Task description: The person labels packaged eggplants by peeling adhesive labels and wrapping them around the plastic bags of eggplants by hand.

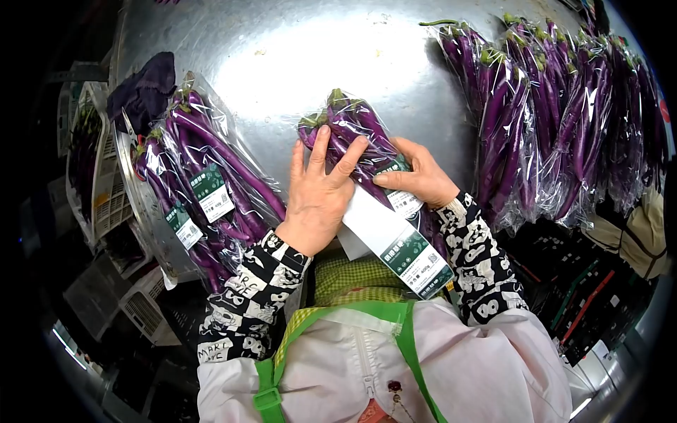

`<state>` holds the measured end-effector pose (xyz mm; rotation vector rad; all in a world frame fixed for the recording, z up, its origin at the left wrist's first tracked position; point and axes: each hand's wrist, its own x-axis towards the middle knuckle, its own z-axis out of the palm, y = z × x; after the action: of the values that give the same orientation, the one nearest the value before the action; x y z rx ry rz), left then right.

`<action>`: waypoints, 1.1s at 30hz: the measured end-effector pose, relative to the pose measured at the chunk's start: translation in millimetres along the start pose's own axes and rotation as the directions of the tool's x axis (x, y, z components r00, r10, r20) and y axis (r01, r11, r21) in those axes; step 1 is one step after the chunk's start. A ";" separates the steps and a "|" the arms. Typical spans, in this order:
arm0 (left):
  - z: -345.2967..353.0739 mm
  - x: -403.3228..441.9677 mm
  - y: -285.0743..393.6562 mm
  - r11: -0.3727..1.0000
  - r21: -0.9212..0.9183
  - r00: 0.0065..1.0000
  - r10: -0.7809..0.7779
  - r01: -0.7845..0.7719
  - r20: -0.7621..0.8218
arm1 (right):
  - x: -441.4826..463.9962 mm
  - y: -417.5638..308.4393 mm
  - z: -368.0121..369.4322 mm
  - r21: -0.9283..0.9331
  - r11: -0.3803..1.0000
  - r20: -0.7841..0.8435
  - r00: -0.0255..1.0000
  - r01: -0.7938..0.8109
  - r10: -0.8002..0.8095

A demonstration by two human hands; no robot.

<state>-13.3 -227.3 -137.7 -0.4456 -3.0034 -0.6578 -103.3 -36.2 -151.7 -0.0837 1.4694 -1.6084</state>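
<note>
A clear bag of purple eggplants lies on the metal table in front of me, stems pointing away. My left hand rests on its left side with the fingers spread. On the right side, my right hand has its thumb on a green and white label stuck to the bag. A white strip with another green and white label at its lower end hangs below my hands, near the apron. What holds the strip's upper end is hidden under my left hand.
Labelled bags of eggplants lie at the left, beside a dark cloth. Many bagged eggplants are piled at the right. White crates stand beyond the left edge of the metal table; dark crates are at the lower right.
</note>
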 end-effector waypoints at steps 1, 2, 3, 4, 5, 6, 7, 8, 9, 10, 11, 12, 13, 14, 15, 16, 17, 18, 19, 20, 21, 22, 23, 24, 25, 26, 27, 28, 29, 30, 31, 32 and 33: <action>0.6 0.3 0.1 1.000 -0.006 1.000 0.003 -0.003 -0.001 | 0.3 -0.1 0.0 0.002 1.000 0.002 1.000 -0.001 0.001; 1.1 0.5 0.6 1.000 -0.006 1.000 0.001 -0.001 0.001 | 0.3 -0.3 0.1 0.008 1.000 0.002 1.000 -0.002 0.002; 1.7 0.6 1.2 1.000 -0.025 1.000 -0.003 0.003 0.003 | 0.6 -0.5 0.1 0.013 1.000 0.001 1.000 -0.003 0.003; 1.8 0.6 1.5 0.999 -0.044 1.000 -0.007 0.007 0.004 | 1.0 -0.5 -0.1 0.013 1.000 0.001 1.000 -0.003 0.003; -0.3 0.8 1.9 0.999 -0.043 1.000 -0.007 0.007 0.004 | 1.2 -0.1 -0.1 0.017 1.000 0.000 1.000 -0.007 0.007; -3.6 1.6 2.5 0.997 -0.073 1.000 -0.011 0.012 0.012 | 1.4 -0.1 -0.2 0.021 1.000 -0.003 1.000 -0.011 0.011; -5.9 1.8 3.3 0.995 -0.102 1.000 -0.014 0.016 0.019 | 1.4 -1.3 0.2 0.020 1.000 -0.003 1.000 -0.009 0.009; -8.1 -0.3 3.6 0.995 -0.100 1.000 -0.013 0.014 0.016 | 1.5 -3.7 0.9 0.094 0.995 -0.014 1.000 -0.024 0.025; -12.1 -4.5 3.2 0.979 -0.206 0.999 -0.012 0.003 -0.041 | 2.0 -6.4 1.6 0.167 0.985 -0.025 0.999 -0.033 0.038; -16.2 -8.5 3.0 0.952 -0.307 0.995 -0.014 -0.017 -0.098 | 3.8 -8.9 1.2 0.165 0.986 -0.026 0.999 -0.022 0.027; -19.3 -13.7 4.6 0.884 -0.466 0.975 -0.059 -0.049 -0.215 | 6.2 -11.8 0.2 0.161 0.987 -0.078 0.997 0.008 0.004; -29.2 -18.2 5.9 0.854 -0.515 0.958 -0.075 -0.081 -0.275 | 8.4 -15.9 -0.6 0.155 0.987 -0.132 0.991 0.041 -0.021; -32.7 -26.8 14.1 0.679 -0.734 0.929 -0.262 -0.015 -0.262 | 11.3 -22.6 -1.1 0.152 0.982 -0.139 0.986 0.111 -0.090; -36.0 -33.7 22.6 0.446 -0.895 0.881 -0.429 0.015 -0.198 | 14.5 -28.3 -0.6 0.171 0.971 -0.152 0.978 0.165 -0.140; -39.4 -31.6 29.7 0.291 -0.949 0.829 -0.496 -0.120 -0.257 | 19.8 -31.6 -0.4 0.199 0.958 -0.173 0.969 0.208 -0.174; -46.7 -30.0 35.8 0.171 -0.969 0.792 -0.560 -0.176 -0.243 | 25.9 -32.7 -1.2 0.224 0.941 -0.192 0.958 0.252 -0.211; -50.6 -31.0 37.8 0.157 -0.974 0.801 -0.556 -0.163 -0.224 | 32.0 -33.6 -3.5 0.164 0.962 -0.186 0.964 0.219 -0.188; -53.0 -32.8 38.6 0.141 -0.978 0.807 -0.554 -0.152 -0.205 | 42.8 -30.6 -3.8 0.084 0.982 -0.245 0.959 0.168 -0.143; -53.4 -36.3 38.6 0.147 -0.974 0.806 -0.547 -0.171 -0.225 | 55.7 -15.9 -7.6 -0.163 0.977 -0.379 0.905 0.141 -0.194; -52.3 -40.7 37.0 0.184 -0.978 0.857 -0.484 -0.097 -0.176 | 66.6 -2.7 -9.8 -0.391 0.918 -0.491 0.828 0.068 -0.271; -51.0 -42.6 37.1 0.226 -0.974 0.898 -0.422 -0.029 -0.124 | 68.3 -5.1 -3.7 -0.444 0.896 -0.513 0.814 0.019 -0.272; -50.6 -43.9 40.2 0.290 -0.957 0.905 -0.413 0.028 -0.099 | 65.5 -8.1 -0.3 -0.490 0.871 -0.532 0.804 -0.039 -0.264; -47.1 -46.6 40.3 0.383 -0.923 0.925 -0.364 0.037 -0.114 | 63.3 -11.4 1.5 -0.502 0.864 -0.527 0.804 -0.034 -0.275; -44.3 -49.4 39.9 0.473 -0.880 0.942 -0.314 0.044 -0.122 | 61.7 -13.7 3.2 -0.520 0.853 -0.538 0.796 -0.054 -0.278; -44.4 -51.2 41.5 0.473 -0.880 0.939 -0.316 0.034 -0.133 | 60.2 -15.9 4.9 -0.536 0.841 -0.549 0.787 -0.074 -0.281; -44.8 -52.5 43.2 0.479 -0.875 0.950 -0.298 0.067 -0.090 | 58.1 -18.3 6.4 -0.545 0.835 -0.544 0.788 -0.070 -0.289; -44.9 -53.6 44.5 0.485 -0.869 0.959 -0.279 0.099 -0.046 | 56.0 -20.8 7.9 -0.545 0.834 -0.549 0.788 -0.085 -0.278; -43.6 -54.9 45.3 0.486 -0.869 0.958 -0.281 0.091 -0.057 | 54.3 -23.4 9.1 -0.544 0.833 -0.554 0.788 -0.100 -0.267; -40.9 -56.2 45.9 0.519 -0.848 0.961 -0.275 0.110 -0.043 | 54.8 -23.1 8.8 -0.552 0.828 -0.550 0.789 -0.096 -0.275; -38.5 -57.4 46.9 0.551 -0.824 0.963 -0.269 0.130 -0.028 | 56.6 -20.6 7.8 -0.556 0.825 -0.550 0.788 -0.099 -0.276; -36.7 -59.4 49.1 0.536 -0.826 0.953 -0.304 0.173 0.002 | 57.5 -18.6 7.4 -0.559 0.823 -0.552 0.787 -0.103 -0.277; -33.1 -61.9 50.0 0.538 -0.826 0.953 -0.304 0.166 -0.006 | 57.5 -17.4 6.8 -0.565 0.820 -0.548 0.786 -0.097 -0.285; -28.0 -64.6 50.0 0.491 -0.845 0.936 -0.352 0.212 0.030 | 56.6 -18.2 7.4 -0.567 0.818 -0.551 0.783 -0.097 -0.289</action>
<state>62.1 -212.9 -98.1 0.1342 -2.3910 -2.0859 -141.4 -80.9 -163.6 0.0366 2.4890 -1.2599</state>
